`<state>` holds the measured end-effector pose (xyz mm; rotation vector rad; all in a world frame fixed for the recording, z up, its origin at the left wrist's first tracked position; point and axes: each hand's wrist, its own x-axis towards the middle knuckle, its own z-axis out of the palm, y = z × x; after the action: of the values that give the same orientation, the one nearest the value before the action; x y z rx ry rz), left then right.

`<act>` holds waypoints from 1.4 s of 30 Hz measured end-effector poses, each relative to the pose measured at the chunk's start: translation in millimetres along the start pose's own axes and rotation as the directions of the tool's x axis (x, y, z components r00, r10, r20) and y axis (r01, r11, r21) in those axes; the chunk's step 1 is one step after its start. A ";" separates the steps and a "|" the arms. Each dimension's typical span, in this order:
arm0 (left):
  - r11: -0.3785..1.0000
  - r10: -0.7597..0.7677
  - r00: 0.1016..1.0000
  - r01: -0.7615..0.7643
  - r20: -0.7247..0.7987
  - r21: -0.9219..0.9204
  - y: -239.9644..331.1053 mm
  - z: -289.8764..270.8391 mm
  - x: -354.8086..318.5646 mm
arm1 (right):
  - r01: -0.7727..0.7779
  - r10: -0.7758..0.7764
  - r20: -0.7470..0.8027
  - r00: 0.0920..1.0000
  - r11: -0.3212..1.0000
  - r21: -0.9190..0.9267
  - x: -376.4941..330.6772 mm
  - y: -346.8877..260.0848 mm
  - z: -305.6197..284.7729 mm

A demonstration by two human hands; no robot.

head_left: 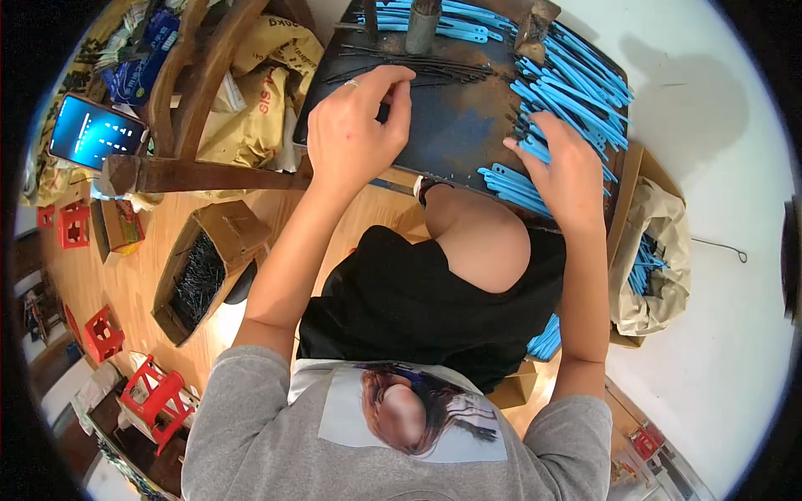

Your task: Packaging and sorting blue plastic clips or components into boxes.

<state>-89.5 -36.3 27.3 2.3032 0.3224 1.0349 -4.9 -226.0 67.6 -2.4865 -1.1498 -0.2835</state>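
My left hand (355, 125) is over the left part of a dark, worn work table (451, 125), its fingers curled in. The index finger and thumb come close beside thin black rods (451, 73); whatever the fingers hold, if anything, is hidden. On the right, my right hand (568, 171) reaches over a pile of flat light-blue strips (576, 96). Its thumb and index finger are apart, with a blue strip showing between them. More blue strips with small holes (518, 188) lie at the near edge, beside my right wrist.
A metal post (423, 29) rises at the table's back. A paper-lined box (660, 242) of blue pieces stands at right. On the left are a wooden chair frame (209, 171), a lit phone (96, 134), yellow sacks (259, 100), a carton of black pieces (221, 225) and red stools (154, 397).
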 end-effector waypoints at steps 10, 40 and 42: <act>1.000 -0.012 1.000 0.012 0.016 -0.004 1.4 3.2 1.3 | 0.193 -0.221 -0.113 0.969 0.957 -0.217 4.8 28.8 3.4; 0.827 0.329 0.850 -0.469 0.411 0.308 -22.6 -10.7 38.6 | 0.075 -0.105 0.194 0.975 0.985 0.157 -20.5 -6.9 -27.6; 0.846 0.321 0.875 -0.437 0.363 0.306 -22.3 -14.7 38.9 | 0.056 -0.083 0.148 0.985 0.982 0.179 -20.7 -7.3 -25.5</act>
<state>-74.0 4.6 44.9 2.9192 -0.0824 0.8320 -24.3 -246.7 85.6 -2.3515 -1.2675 -0.0065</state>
